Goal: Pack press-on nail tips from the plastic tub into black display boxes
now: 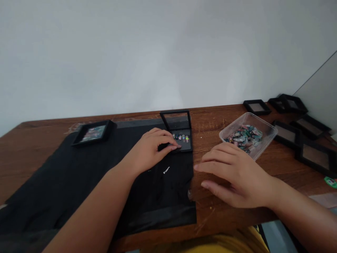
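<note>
My left hand [150, 149] reaches into a small black display box [191, 142] whose lid with a clear window stands raised at the back. Thumb and forefinger are pinched together low inside the box; whatever is between them is too small to make out. Small colourful round pieces [180, 137] sit in a row on the box's dark grey lining, partly hidden by my fingers. My right hand [234, 172] hovers over the bare wood with fingers apart and holds nothing. Just behind it stands a clear plastic tub [265, 135] with many small wrapped pieces [246, 137] inside.
A black cloth [86, 179] covers the left and middle of the wooden table [210, 121]. On it lie another filled black box [92, 133] and a white scrap [166, 170]. Several black boxes [316, 154] lie at the right. A pale wall [131, 56] rises behind.
</note>
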`<state>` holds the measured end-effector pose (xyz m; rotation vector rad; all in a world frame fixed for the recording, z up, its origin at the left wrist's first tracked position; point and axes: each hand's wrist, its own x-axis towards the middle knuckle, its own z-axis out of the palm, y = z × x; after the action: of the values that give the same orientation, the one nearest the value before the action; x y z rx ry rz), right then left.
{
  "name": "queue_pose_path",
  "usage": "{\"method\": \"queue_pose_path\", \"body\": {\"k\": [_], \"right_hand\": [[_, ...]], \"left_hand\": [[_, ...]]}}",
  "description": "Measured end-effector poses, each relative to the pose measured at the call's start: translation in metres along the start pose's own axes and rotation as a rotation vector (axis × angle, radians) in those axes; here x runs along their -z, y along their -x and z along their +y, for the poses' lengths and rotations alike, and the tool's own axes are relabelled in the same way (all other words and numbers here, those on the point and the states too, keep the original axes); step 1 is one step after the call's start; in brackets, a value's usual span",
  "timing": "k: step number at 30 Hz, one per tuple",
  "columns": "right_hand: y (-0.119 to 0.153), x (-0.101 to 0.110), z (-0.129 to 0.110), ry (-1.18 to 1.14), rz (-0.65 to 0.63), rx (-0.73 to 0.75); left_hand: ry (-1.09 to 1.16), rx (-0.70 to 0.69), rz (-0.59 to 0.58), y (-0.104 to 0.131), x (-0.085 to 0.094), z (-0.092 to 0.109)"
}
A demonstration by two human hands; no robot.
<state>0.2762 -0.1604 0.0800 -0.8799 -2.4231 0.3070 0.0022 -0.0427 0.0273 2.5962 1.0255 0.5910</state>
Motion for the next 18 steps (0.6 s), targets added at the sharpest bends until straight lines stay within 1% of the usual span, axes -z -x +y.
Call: {"method": "queue_pose_path", "body": {"k": [5, 12, 18], "right_hand": [[-0.0007, 0.0002, 0.0003, 0.015, 0.024, 0.017], [-0.0002, 0.0007, 0.0003, 0.016, 0.015, 0.010], [0.0007, -0.0001, 0.0007, 0.014, 0.014, 0.007]], "left_hand": [[0.003, 0.007, 0.003, -0.0001, 0.0005, -0.0004], [-0.003, -0.004, -0.002, 0.0001, 0.0006, -0.0014], [-0.016, 0.018, -0.002, 0.0004, 0.0014, -0.0015]]}}
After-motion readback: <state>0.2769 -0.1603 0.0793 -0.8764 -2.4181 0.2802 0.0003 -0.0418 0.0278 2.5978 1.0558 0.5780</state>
